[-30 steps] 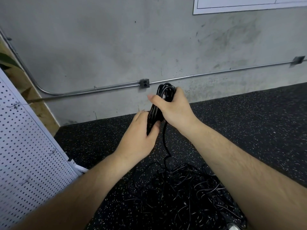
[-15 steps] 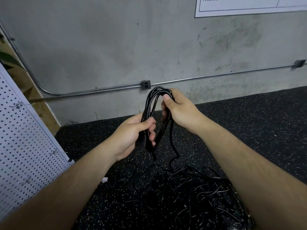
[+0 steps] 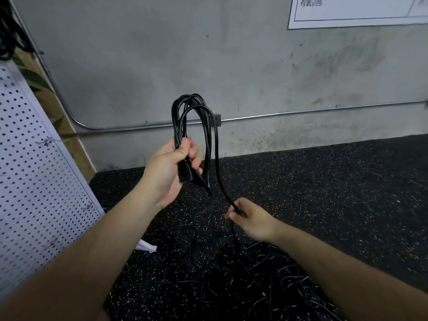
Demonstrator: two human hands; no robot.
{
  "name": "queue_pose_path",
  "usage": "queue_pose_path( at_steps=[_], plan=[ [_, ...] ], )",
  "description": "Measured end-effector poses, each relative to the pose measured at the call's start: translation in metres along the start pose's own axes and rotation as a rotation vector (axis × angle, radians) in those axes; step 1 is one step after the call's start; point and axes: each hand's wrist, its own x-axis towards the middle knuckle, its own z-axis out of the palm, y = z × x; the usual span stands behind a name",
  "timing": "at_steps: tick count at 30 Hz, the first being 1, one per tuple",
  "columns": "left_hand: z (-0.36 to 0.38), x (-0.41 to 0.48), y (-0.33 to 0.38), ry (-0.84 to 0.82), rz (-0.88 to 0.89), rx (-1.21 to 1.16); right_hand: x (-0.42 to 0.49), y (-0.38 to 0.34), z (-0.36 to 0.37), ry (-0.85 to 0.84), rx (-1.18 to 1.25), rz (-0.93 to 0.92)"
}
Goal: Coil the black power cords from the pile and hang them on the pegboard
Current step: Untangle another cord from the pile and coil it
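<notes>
A black power cord (image 3: 185,117) stands in several upright loops in front of the grey wall. My left hand (image 3: 170,167) grips the bottom of these loops together with a black plug. One strand runs from the loops down to my right hand (image 3: 251,220), which pinches it lower and to the right. Below that hand the strand drops into the pile of tangled black cords (image 3: 254,281) on the floor. The white pegboard (image 3: 30,181) leans at the left edge, with small metal hooks on it.
Black speckled rubber flooring (image 3: 324,193) runs to the grey concrete wall, where a metal conduit (image 3: 289,112) lies low along it. A white scrap (image 3: 146,246) lies on the floor by the pegboard's base. A white poster (image 3: 347,10) hangs top right.
My right hand has left the top of the loops and slid down the loose strand to the lower right. My left hand has risen a little and keeps holding the coil.
</notes>
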Motion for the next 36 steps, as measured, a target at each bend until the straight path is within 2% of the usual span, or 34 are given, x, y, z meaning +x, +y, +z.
queue_pose_path(
  at_steps=[7,9,11,16,20,23,27,31,33,36],
  plan=[
    [-0.006,0.004,0.0,0.097,0.04,0.018,-0.011,-0.021,-0.013,0.359,0.237,-0.028],
    [-0.003,0.004,-0.001,0.109,0.053,0.036,-0.016,-0.033,-0.016,0.381,0.1,-0.014],
    [0.0,0.004,-0.003,0.109,0.07,0.065,-0.021,-0.042,-0.017,0.376,-0.167,-0.022],
    [0.009,0.002,-0.011,0.087,0.095,0.183,-0.039,-0.069,-0.009,0.263,-0.7,-0.131],
    [0.013,0.0,-0.016,0.026,0.074,0.303,-0.055,-0.095,-0.012,0.166,-0.911,-0.241],
    [0.014,0.0,-0.021,-0.056,0.063,0.465,-0.062,-0.107,-0.025,0.217,-0.991,-0.396],
    [0.015,-0.003,-0.028,-0.186,0.032,0.549,-0.06,-0.112,-0.045,0.345,-0.954,-0.487],
    [0.017,-0.003,-0.028,-0.293,-0.027,0.543,-0.053,-0.106,-0.054,0.422,-0.722,-0.452],
    [0.018,-0.003,-0.025,-0.304,-0.065,0.523,-0.052,-0.107,-0.058,0.465,-0.598,-0.437],
    [0.018,-0.002,-0.023,-0.232,-0.108,0.389,-0.055,-0.106,-0.072,0.472,-0.42,-0.411]
  ],
)
